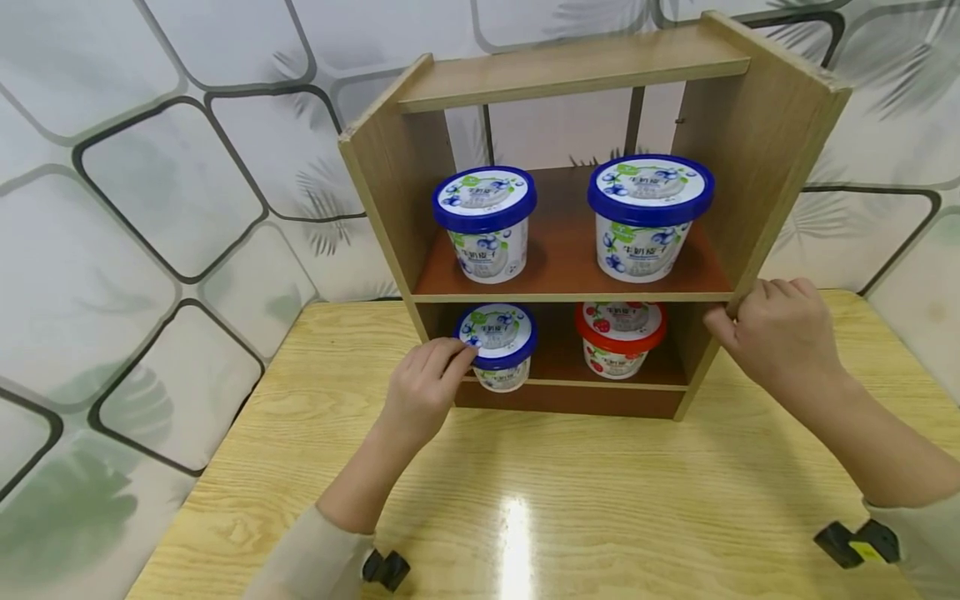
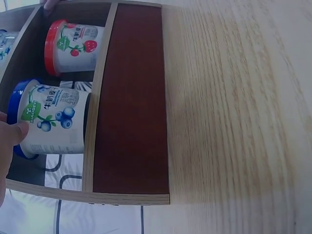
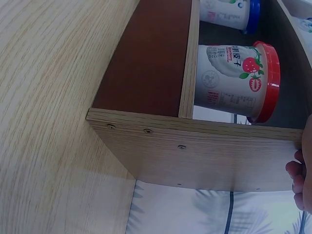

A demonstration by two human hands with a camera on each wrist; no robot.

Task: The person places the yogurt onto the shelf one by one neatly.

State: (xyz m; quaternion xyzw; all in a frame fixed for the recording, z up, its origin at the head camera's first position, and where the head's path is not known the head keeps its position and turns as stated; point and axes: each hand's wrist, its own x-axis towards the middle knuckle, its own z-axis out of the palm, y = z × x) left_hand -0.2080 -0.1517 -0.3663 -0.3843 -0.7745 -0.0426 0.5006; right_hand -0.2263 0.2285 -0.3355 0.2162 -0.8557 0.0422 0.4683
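A small wooden shelf (image 1: 772, 142) stands on the table. On its lower level, at the left, is a white tub with a blue lid and blueberry print (image 1: 498, 335). My left hand (image 1: 426, 390) holds this tub at the left of its lid, thumb at the front; in the left wrist view the thumb lies against the tub's (image 2: 58, 119) lid rim. My right hand (image 1: 783, 333) grips the shelf's right side panel, its thumb at the front edge. The right wrist view shows its curled fingers (image 3: 297, 178) outside the panel.
A red-lidded strawberry tub (image 1: 617, 340) sits right of the held one. Two more blue-lidded tubs, one left (image 1: 486, 225) and one right (image 1: 648, 218), stand on the upper level. The wood-grain table (image 1: 600, 492) extends in front; a patterned cloth (image 1: 172, 183) hangs behind.
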